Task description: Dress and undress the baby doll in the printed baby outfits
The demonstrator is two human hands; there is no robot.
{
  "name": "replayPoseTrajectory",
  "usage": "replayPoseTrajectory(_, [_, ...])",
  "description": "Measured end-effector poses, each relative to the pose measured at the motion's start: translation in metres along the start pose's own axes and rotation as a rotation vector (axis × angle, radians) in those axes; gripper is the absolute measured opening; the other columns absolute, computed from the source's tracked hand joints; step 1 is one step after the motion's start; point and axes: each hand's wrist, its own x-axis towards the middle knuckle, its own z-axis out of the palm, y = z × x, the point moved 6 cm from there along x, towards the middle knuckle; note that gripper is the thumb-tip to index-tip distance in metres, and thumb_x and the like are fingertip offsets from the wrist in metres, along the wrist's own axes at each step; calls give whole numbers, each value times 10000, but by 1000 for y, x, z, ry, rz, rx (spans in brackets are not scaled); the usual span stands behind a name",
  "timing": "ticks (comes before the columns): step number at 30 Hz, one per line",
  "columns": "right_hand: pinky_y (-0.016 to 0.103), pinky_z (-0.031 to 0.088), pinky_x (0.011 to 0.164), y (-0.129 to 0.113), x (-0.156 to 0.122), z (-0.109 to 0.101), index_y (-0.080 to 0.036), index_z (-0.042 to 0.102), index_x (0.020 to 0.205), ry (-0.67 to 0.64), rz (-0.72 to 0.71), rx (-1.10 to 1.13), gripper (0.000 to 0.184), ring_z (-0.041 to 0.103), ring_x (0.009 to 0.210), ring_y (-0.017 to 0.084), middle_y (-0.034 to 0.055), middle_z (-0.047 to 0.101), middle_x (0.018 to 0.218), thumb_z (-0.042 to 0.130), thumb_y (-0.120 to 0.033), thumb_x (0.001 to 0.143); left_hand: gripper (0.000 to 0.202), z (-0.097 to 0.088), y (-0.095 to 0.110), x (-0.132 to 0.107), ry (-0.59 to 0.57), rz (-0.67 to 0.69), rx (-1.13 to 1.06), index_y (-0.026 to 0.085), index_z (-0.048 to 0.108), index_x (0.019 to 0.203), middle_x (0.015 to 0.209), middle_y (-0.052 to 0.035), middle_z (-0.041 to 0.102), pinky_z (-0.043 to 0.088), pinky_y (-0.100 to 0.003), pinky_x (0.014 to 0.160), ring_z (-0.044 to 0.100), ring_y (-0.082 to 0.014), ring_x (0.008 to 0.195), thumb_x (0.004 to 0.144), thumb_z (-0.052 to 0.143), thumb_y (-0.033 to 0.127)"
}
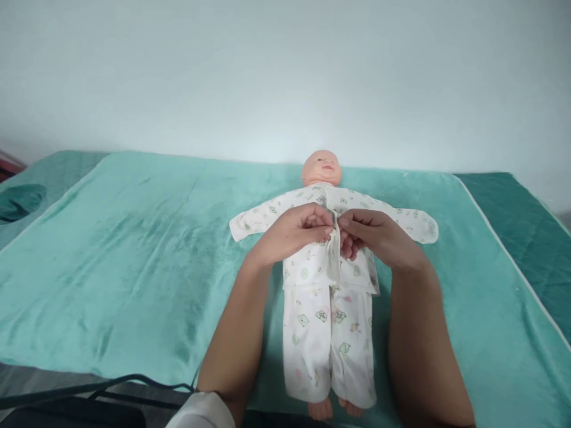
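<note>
A baby doll (322, 169) lies on its back, head toward the wall, its bare feet toward me. It wears a white printed top (307, 268) and matching trousers (307, 345). Over its chest, my left hand (307, 224) pinches one front edge of the top, close to a small pale button or snap (332, 233). Facing it, my right hand (363, 232) pinches the other front edge between thumb and finger. Below my hands the front edges hang together down to the hem. My fingertips partly hide the fastening. Both doll sleeves stretch out sideways.
A turquoise plush blanket (134, 255) covers the bed, with darker green quilted bedding (521, 220) showing at the right. A pale wall (267, 77) rises behind. Black cables (134, 380) run along the front left edge, above a dark object (75, 413).
</note>
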Motion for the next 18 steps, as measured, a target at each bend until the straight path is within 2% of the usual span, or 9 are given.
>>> replayPoseTrajectory(7, [231, 553, 554, 2, 1, 1, -199, 621, 964, -30, -15, 31, 277, 669, 623, 132, 33, 715, 790, 628, -476, 976, 75, 1, -1, 1, -7, 1, 21, 185, 619, 909, 784, 17, 606, 437, -230, 661, 551, -103, 736, 856, 655, 222])
replayPoseTrajectory(13, [214, 543, 561, -4, -2, 6, -203, 581, 959, -87, -36, -38, 275, 697, 668, 136, 46, 744, 846, 562, -471, 1016, 112, 5, 2, -2, -35, 16, 100, 200, 580, 927, 777, 22, 586, 426, -239, 659, 546, -112, 738, 916, 619, 304])
replayPoseTrajectory(18, [211, 538, 539, -4, 0, 7, -211, 564, 968, -76, -34, -54, 260, 695, 630, 136, 35, 745, 811, 553, -466, 1021, 145, 3, 2, -2, -10, 35, 102, 198, 571, 898, 808, 26, 574, 432, -228, 662, 546, -105, 751, 874, 684, 286])
